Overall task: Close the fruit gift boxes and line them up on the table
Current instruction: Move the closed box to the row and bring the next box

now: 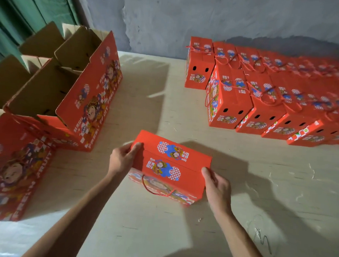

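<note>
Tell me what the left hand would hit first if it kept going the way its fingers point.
The left hand already grips the end of the closed box, fingers pointing up-right across its top. Past that box the table looks bare, then probably the nearest lined-up box; depth is uncertain.

Wore no sleeves on either forearm. Left hand (123, 159) and right hand (217, 184) bare, without gloves, rings or watch.

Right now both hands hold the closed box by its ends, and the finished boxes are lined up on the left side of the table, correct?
Not quite: the head view shows the finished boxes lined up on the right; open boxes stand on the left. Both hands, left and right, do hold the closed box by its ends.
</note>
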The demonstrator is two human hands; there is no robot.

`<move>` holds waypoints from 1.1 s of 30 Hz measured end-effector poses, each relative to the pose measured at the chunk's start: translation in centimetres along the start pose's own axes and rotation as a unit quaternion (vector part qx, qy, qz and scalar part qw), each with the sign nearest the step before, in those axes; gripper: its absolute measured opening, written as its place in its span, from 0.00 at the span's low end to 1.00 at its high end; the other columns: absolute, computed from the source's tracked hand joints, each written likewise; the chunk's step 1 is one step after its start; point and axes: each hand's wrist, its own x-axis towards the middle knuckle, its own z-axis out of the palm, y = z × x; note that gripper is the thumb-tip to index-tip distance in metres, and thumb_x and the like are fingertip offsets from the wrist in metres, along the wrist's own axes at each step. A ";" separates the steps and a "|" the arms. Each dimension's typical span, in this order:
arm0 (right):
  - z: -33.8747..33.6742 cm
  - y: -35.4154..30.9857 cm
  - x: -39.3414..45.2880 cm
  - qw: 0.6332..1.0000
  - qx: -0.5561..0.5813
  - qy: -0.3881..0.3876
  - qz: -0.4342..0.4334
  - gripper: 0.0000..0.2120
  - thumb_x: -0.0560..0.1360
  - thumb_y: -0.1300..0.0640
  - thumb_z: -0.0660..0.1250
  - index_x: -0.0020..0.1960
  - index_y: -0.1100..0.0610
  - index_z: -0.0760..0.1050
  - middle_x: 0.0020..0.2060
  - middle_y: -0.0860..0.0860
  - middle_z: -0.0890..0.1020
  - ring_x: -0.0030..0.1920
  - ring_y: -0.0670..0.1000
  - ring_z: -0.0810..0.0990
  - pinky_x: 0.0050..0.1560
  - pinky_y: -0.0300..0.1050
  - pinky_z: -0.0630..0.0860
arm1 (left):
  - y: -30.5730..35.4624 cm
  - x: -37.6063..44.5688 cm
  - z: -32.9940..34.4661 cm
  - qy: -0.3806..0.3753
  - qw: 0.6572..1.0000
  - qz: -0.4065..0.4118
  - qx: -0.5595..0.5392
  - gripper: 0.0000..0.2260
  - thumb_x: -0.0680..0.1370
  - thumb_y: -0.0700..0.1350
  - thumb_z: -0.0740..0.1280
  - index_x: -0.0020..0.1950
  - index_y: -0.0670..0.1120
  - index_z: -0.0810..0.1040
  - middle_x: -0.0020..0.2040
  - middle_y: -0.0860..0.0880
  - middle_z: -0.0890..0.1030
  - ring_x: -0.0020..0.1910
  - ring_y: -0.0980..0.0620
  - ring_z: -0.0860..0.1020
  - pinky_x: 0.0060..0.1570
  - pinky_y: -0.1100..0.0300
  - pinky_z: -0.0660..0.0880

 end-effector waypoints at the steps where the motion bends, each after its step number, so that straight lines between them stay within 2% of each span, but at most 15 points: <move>1: 0.3 -0.1 -0.4 1.000 -0.023 0.003 -0.016 0.20 0.82 0.48 0.68 0.32 0.52 0.73 0.24 0.44 0.70 0.30 0.43 0.66 0.35 0.47 0.69 | 0.4 0.7 0.0 0.011 1.000 0.005 0.000 0.12 0.77 0.61 0.72 0.44 0.53 0.87 0.34 0.57 0.85 0.33 0.62 0.76 0.38 0.57 0.74; 2: 0.4 -0.1 -0.9 0.999 -0.047 0.008 -0.025 0.22 0.82 0.49 0.66 0.30 0.50 0.71 0.23 0.44 0.69 0.28 0.43 0.65 0.34 0.43 0.67 | 0.8 1.3 0.2 0.027 1.000 0.002 -0.004 0.13 0.76 0.61 0.73 0.43 0.52 0.87 0.34 0.56 0.85 0.34 0.60 0.78 0.39 0.56 0.75; 4: -0.2 0.5 -1.1 0.997 -0.077 0.014 -0.013 0.25 0.83 0.50 0.65 0.28 0.54 0.71 0.21 0.45 0.74 0.26 0.44 0.72 0.32 0.39 0.68 | 1.1 1.5 0.5 0.070 0.997 -0.018 -0.011 0.16 0.72 0.62 0.75 0.44 0.49 0.85 0.37 0.54 0.85 0.38 0.55 0.80 0.42 0.54 0.78; 7: -1.3 1.2 0.1 0.994 -0.099 -0.029 0.032 0.21 0.83 0.48 0.63 0.36 0.60 0.76 0.30 0.51 0.82 0.39 0.58 0.81 0.41 0.48 0.73 | 0.6 -0.8 0.4 0.116 0.990 -0.055 -0.057 0.26 0.70 0.63 0.78 0.58 0.48 0.78 0.50 0.55 0.82 0.48 0.55 0.81 0.50 0.53 0.79; 9: -1.4 0.8 1.3 0.995 -0.075 -0.030 0.056 0.18 0.84 0.45 0.61 0.43 0.56 0.76 0.39 0.48 0.82 0.46 0.54 0.80 0.47 0.48 0.72 | -0.7 -3.2 0.8 0.097 0.984 -0.077 -0.131 0.29 0.70 0.61 0.79 0.61 0.46 0.75 0.54 0.52 0.83 0.50 0.53 0.83 0.53 0.51 0.80; 12: -0.3 -0.7 2.6 0.996 -0.038 -0.076 0.030 0.14 0.83 0.44 0.62 0.57 0.51 0.80 0.53 0.44 0.84 0.55 0.45 0.81 0.58 0.43 0.73 | -1.7 -6.6 1.6 0.037 0.962 -0.126 -0.239 0.28 0.71 0.62 0.77 0.61 0.42 0.81 0.56 0.45 0.86 0.54 0.46 0.85 0.58 0.42 0.81; 14: 0.5 -1.4 3.0 0.992 -0.049 -0.114 0.001 0.10 0.80 0.41 0.68 0.53 0.47 0.82 0.46 0.40 0.86 0.48 0.40 0.83 0.50 0.38 0.76 | -2.0 -8.2 1.9 0.040 0.968 -0.124 -0.216 0.24 0.73 0.65 0.74 0.52 0.44 0.86 0.49 0.48 0.87 0.52 0.47 0.85 0.59 0.44 0.80; 16: 1.1 -1.5 2.9 0.991 -0.088 -0.100 -0.026 0.11 0.77 0.39 0.70 0.46 0.46 0.81 0.36 0.43 0.84 0.37 0.43 0.81 0.39 0.40 0.75 | -2.0 -9.2 2.2 0.036 0.968 -0.120 -0.215 0.22 0.75 0.64 0.72 0.46 0.45 0.87 0.44 0.49 0.87 0.46 0.49 0.85 0.55 0.46 0.81; 20: 1.0 -1.6 1.3 0.989 -0.128 -0.052 -0.055 0.20 0.76 0.35 0.70 0.37 0.51 0.78 0.28 0.44 0.79 0.30 0.44 0.75 0.35 0.46 0.72 | -1.8 -10.0 2.7 0.017 0.970 -0.118 -0.213 0.24 0.77 0.64 0.70 0.39 0.43 0.82 0.36 0.51 0.85 0.34 0.57 0.80 0.39 0.54 0.75; 22: 0.9 -1.9 -0.4 0.986 -0.157 -0.033 -0.052 0.24 0.75 0.34 0.70 0.32 0.52 0.75 0.25 0.45 0.76 0.28 0.46 0.72 0.33 0.48 0.71 | -1.5 -9.3 2.7 0.030 0.969 -0.123 -0.213 0.23 0.77 0.62 0.71 0.35 0.44 0.77 0.31 0.53 0.81 0.30 0.57 0.76 0.36 0.57 0.72; 25: 0.8 -2.5 -3.0 0.976 -0.214 -0.033 -0.034 0.34 0.73 0.31 0.69 0.28 0.58 0.63 0.21 0.52 0.64 0.30 0.56 0.61 0.30 0.50 0.65 | -0.7 -7.3 2.4 0.038 0.966 -0.137 -0.214 0.20 0.78 0.57 0.72 0.35 0.43 0.79 0.30 0.51 0.81 0.31 0.56 0.77 0.37 0.57 0.74; 28: 1.6 -2.8 -5.6 0.964 -0.246 -0.096 -0.008 0.37 0.72 0.31 0.70 0.27 0.60 0.59 0.24 0.52 0.57 0.33 0.52 0.56 0.30 0.50 0.59 | 0.3 -4.9 2.0 0.041 0.976 -0.124 -0.176 0.22 0.77 0.57 0.73 0.37 0.38 0.80 0.29 0.51 0.79 0.28 0.56 0.75 0.29 0.60 0.71; 30: 2.8 -2.8 -7.2 0.976 -0.181 -0.116 0.032 0.33 0.73 0.34 0.72 0.27 0.59 0.64 0.23 0.52 0.62 0.30 0.52 0.59 0.30 0.47 0.61 | 1.2 -3.4 1.8 0.038 0.983 -0.113 -0.139 0.22 0.77 0.57 0.74 0.39 0.37 0.82 0.29 0.50 0.80 0.29 0.55 0.74 0.28 0.60 0.71; 31: 3.3 -2.6 -7.6 0.985 -0.122 -0.115 0.050 0.29 0.74 0.37 0.73 0.28 0.58 0.70 0.22 0.50 0.70 0.28 0.50 0.66 0.30 0.46 0.65 | 1.6 -2.8 1.7 0.031 0.985 -0.113 -0.125 0.21 0.76 0.56 0.74 0.39 0.36 0.83 0.29 0.50 0.80 0.29 0.55 0.74 0.29 0.60 0.71; 33: 4.1 -2.3 -7.8 0.987 0.026 -0.124 0.095 0.14 0.76 0.45 0.74 0.39 0.55 0.83 0.33 0.46 0.85 0.36 0.47 0.80 0.37 0.43 0.74 | 2.1 -2.2 1.3 0.010 0.989 -0.120 -0.085 0.20 0.76 0.55 0.75 0.34 0.39 0.82 0.27 0.51 0.77 0.28 0.53 0.73 0.29 0.59 0.70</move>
